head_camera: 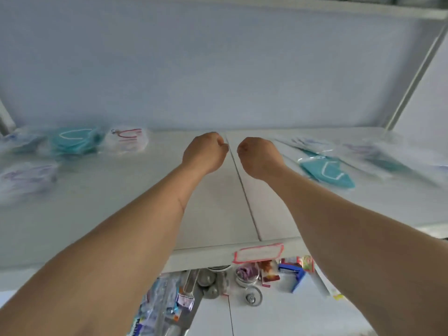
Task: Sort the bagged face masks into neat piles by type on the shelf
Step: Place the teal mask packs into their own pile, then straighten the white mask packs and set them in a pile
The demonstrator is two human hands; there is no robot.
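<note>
My left hand (206, 151) and my right hand (258, 156) hang side by side over the middle of the white shelf (218, 202), both curled into fists with nothing in them. On the shelf's left lie a teal bagged mask (72, 140), a white bagged mask with red loops (127, 139), a bluish bagged mask (21, 141) and a white one with purple marks (26, 179). On the right lies another teal bagged mask (327, 170) beside a spread of clear bagged masks (378, 151). The picture is blurred.
A seam (242, 190) runs front to back down the shelf between my hands. A red-edged label (258, 252) sticks to the shelf's front edge. Below it a lower shelf holds packets, round metal items (253, 298) and a blue box (297, 277).
</note>
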